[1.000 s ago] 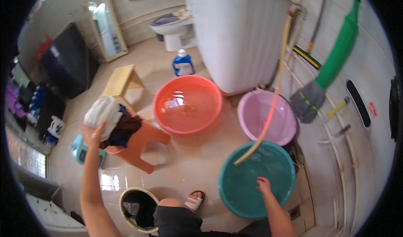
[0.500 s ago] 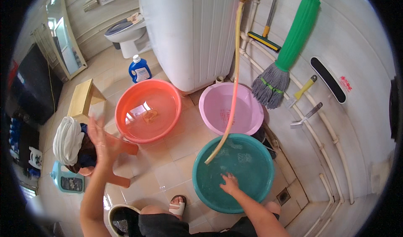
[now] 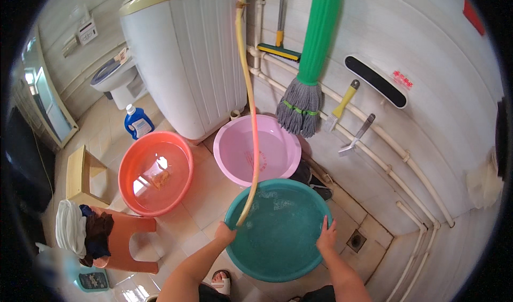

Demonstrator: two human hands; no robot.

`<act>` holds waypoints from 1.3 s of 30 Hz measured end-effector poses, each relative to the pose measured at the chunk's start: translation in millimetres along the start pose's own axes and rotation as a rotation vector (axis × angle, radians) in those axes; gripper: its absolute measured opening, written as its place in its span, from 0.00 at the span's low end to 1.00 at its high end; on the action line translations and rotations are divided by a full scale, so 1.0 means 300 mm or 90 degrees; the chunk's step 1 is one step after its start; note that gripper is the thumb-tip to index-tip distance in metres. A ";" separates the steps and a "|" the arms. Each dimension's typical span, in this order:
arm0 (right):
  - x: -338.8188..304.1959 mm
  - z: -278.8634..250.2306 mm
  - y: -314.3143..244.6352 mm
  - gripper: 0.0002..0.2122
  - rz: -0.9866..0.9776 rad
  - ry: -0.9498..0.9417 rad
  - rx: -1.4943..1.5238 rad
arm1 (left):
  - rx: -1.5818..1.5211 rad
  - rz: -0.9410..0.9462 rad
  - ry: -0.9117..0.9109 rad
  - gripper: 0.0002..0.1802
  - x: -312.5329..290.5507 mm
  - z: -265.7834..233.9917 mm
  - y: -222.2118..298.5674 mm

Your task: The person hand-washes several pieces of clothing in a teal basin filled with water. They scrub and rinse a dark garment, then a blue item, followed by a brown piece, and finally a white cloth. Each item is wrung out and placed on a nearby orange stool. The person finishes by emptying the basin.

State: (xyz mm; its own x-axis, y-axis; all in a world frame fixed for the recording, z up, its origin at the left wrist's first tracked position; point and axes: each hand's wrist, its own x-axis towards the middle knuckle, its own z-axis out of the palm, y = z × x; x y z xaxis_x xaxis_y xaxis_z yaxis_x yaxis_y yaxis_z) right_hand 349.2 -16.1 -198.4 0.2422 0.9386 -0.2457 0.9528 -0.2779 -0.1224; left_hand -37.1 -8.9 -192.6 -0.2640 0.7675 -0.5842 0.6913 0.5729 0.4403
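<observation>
A round teal basin (image 3: 278,259) with water in it stands on the floor in front of me. My left hand (image 3: 225,233) grips its left rim, right by the free end of a yellowish hose (image 3: 249,88). On the opposite side my right hand (image 3: 327,237) is closed on the right rim, thumb and fingers pointing up. The hose hangs from a tap above and reaches over the basin's far left edge. Just behind, a pink basin (image 3: 227,155) touches or nearly touches the teal one.
An orange basin (image 3: 124,187) of water sits to the left. Clothes (image 3: 72,230) lie on an orange stool (image 3: 128,240), near a wooden stool (image 3: 76,175) and a blue bottle (image 3: 139,124). A white washing machine (image 3: 197,61) stands behind. A green-sleeved mop (image 3: 299,107) and brushes (image 3: 342,107) hang at right. A floor drain (image 3: 356,241) lies nearby.
My left hand has come from its raised place at the left down to the teal basin's rim. My right hand has left the water for the right rim. The view has swung right.
</observation>
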 end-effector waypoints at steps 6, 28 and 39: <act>0.019 0.061 0.015 0.40 -0.026 0.015 0.034 | -0.003 -0.105 0.041 0.28 -0.025 0.008 0.010; 0.023 0.015 0.009 0.48 0.024 -0.077 0.048 | 0.537 0.113 0.364 0.07 0.381 -0.539 -0.124; -0.085 -0.022 -0.012 0.36 0.037 0.066 0.136 | 0.060 -0.028 -0.169 0.42 0.275 -0.132 0.013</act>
State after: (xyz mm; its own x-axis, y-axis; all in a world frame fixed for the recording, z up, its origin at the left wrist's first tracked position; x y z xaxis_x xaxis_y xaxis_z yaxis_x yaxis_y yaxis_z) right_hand 340.7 -37.6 -185.2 0.3230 0.9329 -0.1591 0.8791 -0.3580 -0.3147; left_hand -82.9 68.1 -212.2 -0.1183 0.6333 -0.7648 0.7454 0.5654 0.3530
